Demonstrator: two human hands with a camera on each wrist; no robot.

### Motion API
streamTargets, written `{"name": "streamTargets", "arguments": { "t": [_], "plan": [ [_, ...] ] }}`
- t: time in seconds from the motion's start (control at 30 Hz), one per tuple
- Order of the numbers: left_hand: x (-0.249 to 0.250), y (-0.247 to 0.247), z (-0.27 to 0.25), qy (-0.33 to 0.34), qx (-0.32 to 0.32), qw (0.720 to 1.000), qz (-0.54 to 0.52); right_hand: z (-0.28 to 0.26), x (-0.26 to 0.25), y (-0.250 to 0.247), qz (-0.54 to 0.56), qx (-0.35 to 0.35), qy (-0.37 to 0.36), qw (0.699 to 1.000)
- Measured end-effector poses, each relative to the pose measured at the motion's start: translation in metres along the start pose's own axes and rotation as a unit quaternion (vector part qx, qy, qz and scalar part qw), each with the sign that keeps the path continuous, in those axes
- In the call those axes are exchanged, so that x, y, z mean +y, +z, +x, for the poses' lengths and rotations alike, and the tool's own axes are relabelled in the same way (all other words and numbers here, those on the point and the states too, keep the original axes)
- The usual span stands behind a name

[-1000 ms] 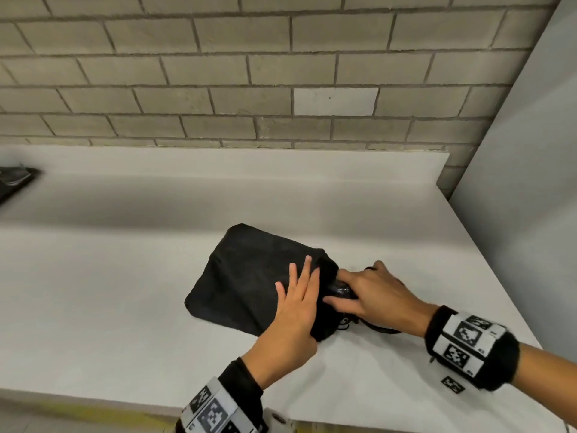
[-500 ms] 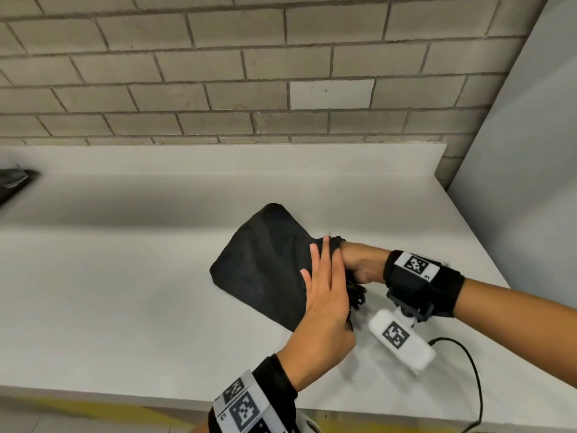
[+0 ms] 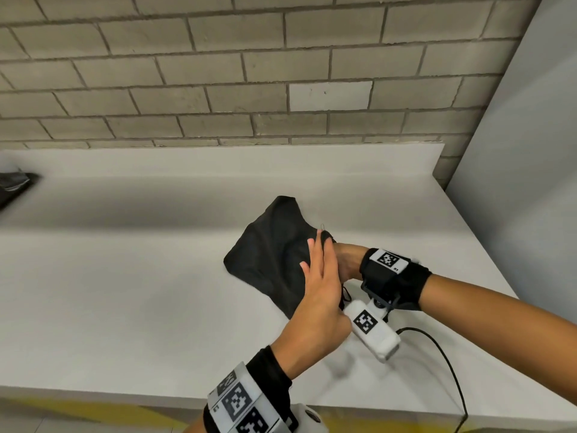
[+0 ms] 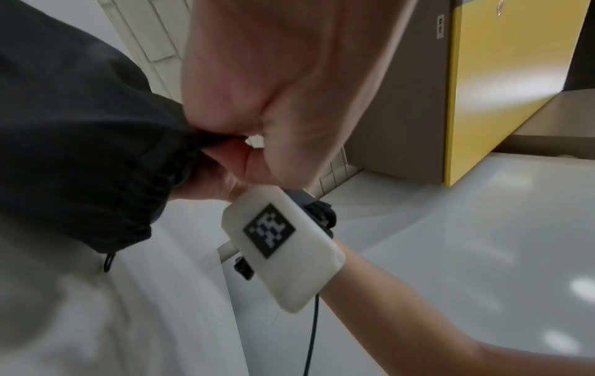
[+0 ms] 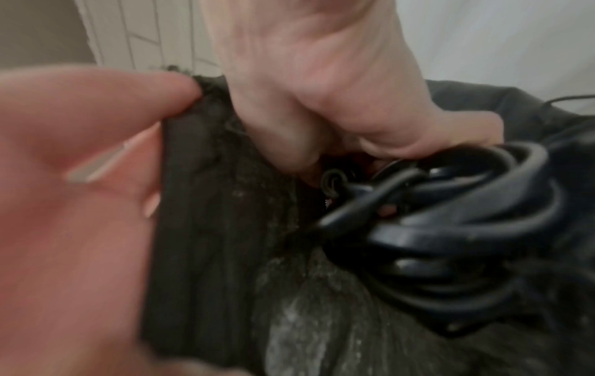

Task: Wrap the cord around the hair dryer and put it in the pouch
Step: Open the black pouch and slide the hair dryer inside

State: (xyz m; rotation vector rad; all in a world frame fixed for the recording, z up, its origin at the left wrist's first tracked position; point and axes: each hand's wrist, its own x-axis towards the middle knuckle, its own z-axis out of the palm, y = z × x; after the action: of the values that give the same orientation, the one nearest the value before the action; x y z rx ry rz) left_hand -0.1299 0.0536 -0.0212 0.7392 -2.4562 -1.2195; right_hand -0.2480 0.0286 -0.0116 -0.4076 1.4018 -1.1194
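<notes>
The black fabric pouch (image 3: 268,254) lies on the white counter (image 3: 125,292), its mouth toward me. My left hand (image 3: 318,282) stands on edge at that mouth, fingers straight along the outside, and in the left wrist view its thumb pinches the rim of the pouch (image 4: 80,140). My right hand (image 3: 346,260) is inside the mouth up to the wrist. In the right wrist view its curled fingers (image 5: 338,89) grip the hair dryer, of which only the black cord coils (image 5: 450,229) show, lying on the pouch fabric (image 5: 225,229).
A white wrist camera (image 3: 371,329) hangs under my right wrist, and its thin black cable (image 3: 443,354) trails off the counter's front edge. A dark object (image 3: 12,185) sits at the far left. A brick wall stands behind the counter and a grey panel (image 3: 515,151) at its right end.
My right hand has pushed the cord-wrapped dryer from the mouth into the pouch. The pouch has slid away and to the right, and my left hand has turned from flat to on edge.
</notes>
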Motion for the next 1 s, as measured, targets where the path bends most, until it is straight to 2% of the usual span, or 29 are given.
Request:
{"name": "streamTargets", "arguments": {
  "t": [0.07, 0.2, 0.27, 0.33, 0.4, 0.5, 0.6, 0.67, 0.77, 0.8, 0.9, 0.97, 1.0],
  "plan": [
    [0.001, -0.006, -0.001, -0.018, -0.025, 0.999, -0.032, 0.008, 0.002, 0.0, -0.045, 0.0, 0.04, 0.998],
    [0.001, -0.017, 0.001, -0.029, -0.051, 0.998, -0.035, 0.003, 0.0, -0.004, -0.137, -0.116, 0.048, 0.983],
    [-0.001, -0.025, 0.003, -0.039, -0.051, 0.997, -0.043, 0.002, 0.005, -0.011, -0.208, -0.172, 0.029, 0.963],
    [-0.001, -0.032, 0.006, -0.044, -0.055, 0.996, -0.048, 0.003, 0.014, -0.021, -0.335, -0.181, 0.012, 0.925],
    [-0.001, -0.037, 0.007, -0.051, -0.062, 0.996, -0.039, 0.007, 0.021, -0.029, -0.457, -0.146, -0.006, 0.877],
    [-0.005, -0.036, 0.005, -0.053, -0.079, 0.995, -0.014, 0.014, 0.028, -0.037, -0.575, -0.065, -0.046, 0.814],
    [-0.005, -0.029, 0.002, -0.049, -0.114, 0.992, -0.004, 0.011, 0.029, -0.034, -0.652, -0.011, -0.057, 0.756],
    [-0.002, -0.026, 0.003, -0.047, -0.128, 0.991, -0.008, 0.015, 0.031, -0.034, -0.672, 0.032, -0.064, 0.737],
    [-0.001, -0.029, 0.008, -0.039, -0.123, 0.992, -0.009, 0.021, 0.03, -0.038, -0.716, 0.073, -0.072, 0.69],
    [-0.002, -0.031, 0.009, -0.037, -0.123, 0.992, -0.012, 0.025, 0.03, -0.041, -0.715, 0.069, -0.082, 0.691],
    [-0.002, -0.033, 0.01, -0.034, -0.13, 0.991, -0.012, 0.023, 0.02, -0.047, -0.647, 0.054, -0.09, 0.755],
    [-0.001, -0.028, 0.012, -0.031, -0.135, 0.99, -0.001, 0.022, 0.013, -0.057, -0.62, 0.066, -0.1, 0.775],
    [0.0, -0.026, 0.013, -0.029, -0.137, 0.99, 0.003, 0.021, 0.011, -0.062, -0.59, 0.073, -0.116, 0.795]
  ]
}}
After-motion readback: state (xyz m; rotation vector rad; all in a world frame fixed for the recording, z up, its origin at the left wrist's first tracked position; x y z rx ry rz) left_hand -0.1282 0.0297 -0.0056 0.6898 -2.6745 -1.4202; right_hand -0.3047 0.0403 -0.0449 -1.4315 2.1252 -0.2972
